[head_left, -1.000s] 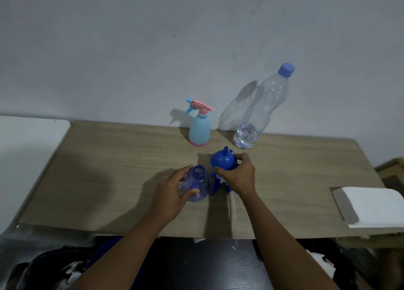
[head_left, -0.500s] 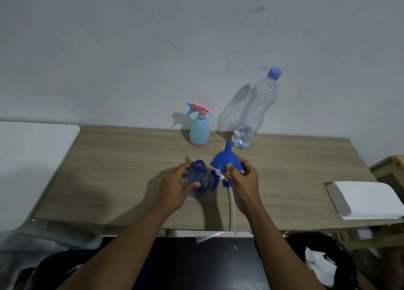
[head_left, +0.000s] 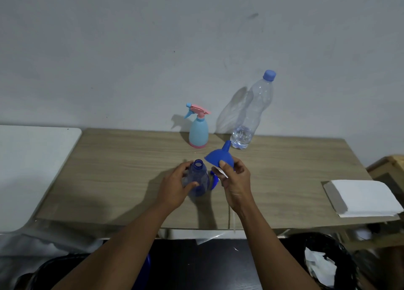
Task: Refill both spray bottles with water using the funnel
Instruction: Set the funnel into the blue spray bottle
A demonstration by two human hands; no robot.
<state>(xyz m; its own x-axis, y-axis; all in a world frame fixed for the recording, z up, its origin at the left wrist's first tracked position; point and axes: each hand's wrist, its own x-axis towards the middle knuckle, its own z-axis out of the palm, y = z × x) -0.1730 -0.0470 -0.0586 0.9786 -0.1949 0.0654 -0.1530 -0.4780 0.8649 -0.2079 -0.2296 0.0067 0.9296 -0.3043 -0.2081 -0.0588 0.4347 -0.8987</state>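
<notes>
Head view: my left hand gripped the translucent blue plastic spray bottle, thumb across its near side and fingers curled round the far side. The bottle stood upright on the light wooden table, its neck uncapped and open.

My right hand pinched the blue plastic funnel by its wide bowl, thumb on the near face and fingers behind. I held it off the table, just right of the bottle's open neck and not in it. It was tilted, with the narrow spout pointing up and away from me.

Between the bottle and my right hand a blue trigger head lay on the tabletop, partly hidden by my thumb.

Farther back, near the grey wall, the light-blue spray bottle with a pink trigger head stood upright, its head screwed on. Just to its right stood the clear plastic water bottle with a blue cap, a little water in the bottom.

At the table's right edge lay a stack of white folded paper. A white surface adjoined the table on the left.
</notes>
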